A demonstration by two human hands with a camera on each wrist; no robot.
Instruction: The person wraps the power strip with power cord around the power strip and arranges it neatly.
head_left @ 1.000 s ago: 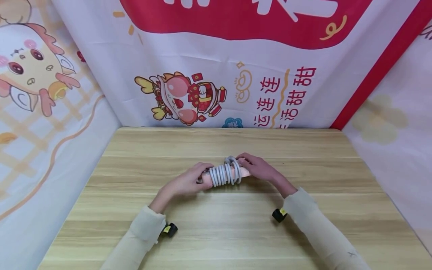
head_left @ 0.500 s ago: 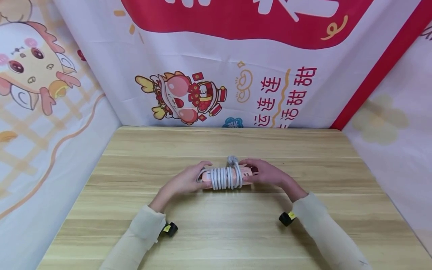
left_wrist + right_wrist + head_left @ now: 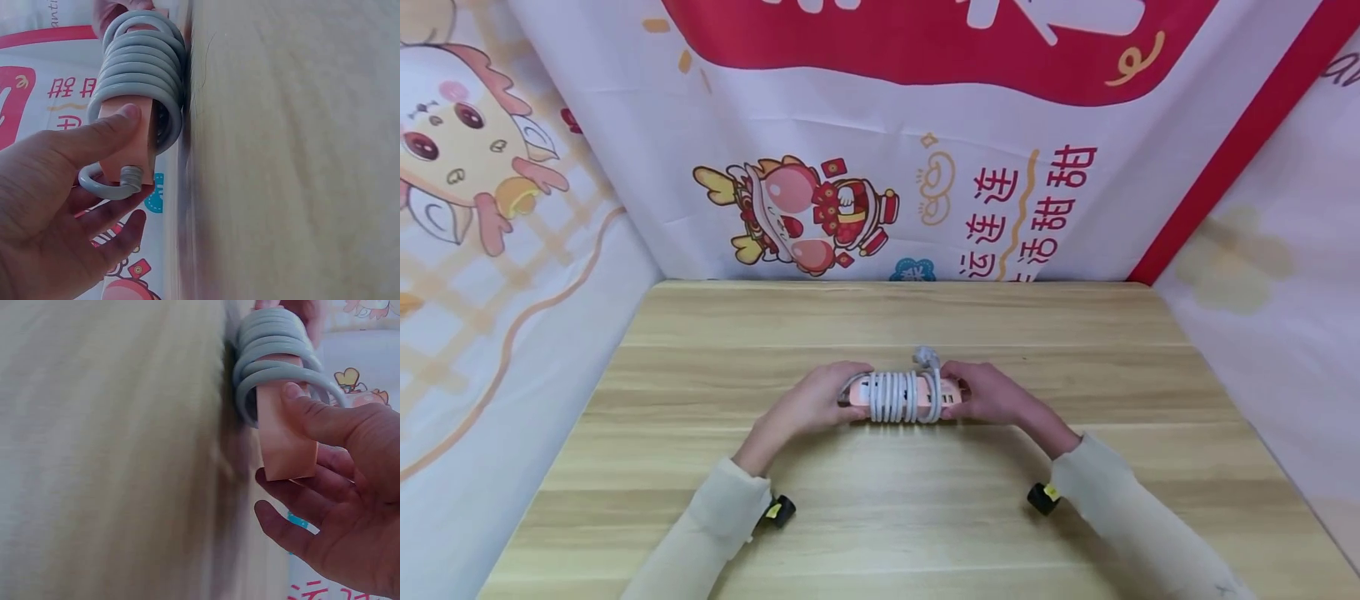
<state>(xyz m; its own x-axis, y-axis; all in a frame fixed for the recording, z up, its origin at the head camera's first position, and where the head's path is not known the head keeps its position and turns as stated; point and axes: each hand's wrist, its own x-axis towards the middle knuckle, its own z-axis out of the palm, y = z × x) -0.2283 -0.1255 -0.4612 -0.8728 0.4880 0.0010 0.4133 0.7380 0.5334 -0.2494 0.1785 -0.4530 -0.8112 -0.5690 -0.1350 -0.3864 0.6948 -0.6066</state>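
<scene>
A pink power strip (image 3: 951, 393) lies across the middle of the wooden table, with its grey cord (image 3: 895, 397) wound round it in several coils. At the far side the cord's plug (image 3: 927, 357) sticks out near the right end. My left hand (image 3: 812, 402) grips the strip's left end, where the cord leaves it; in the left wrist view the thumb (image 3: 119, 128) presses on its side. Around the right end, beside the USB ports, my right hand (image 3: 996, 395) holds on with thumb (image 3: 312, 412) and fingers on opposite sides.
The wooden table (image 3: 895, 517) reaches to a printed cloth (image 3: 820, 108) hanging behind it. More cloth hangs at the left and right sides. A small black camera (image 3: 781, 511) sits at the left wrist, another black camera (image 3: 1042, 498) at the right.
The right hand has shifted from the cord and plug side to the strip's right end. The strip has turned level, its socket face now showing upward. The left hand keeps its grip.
</scene>
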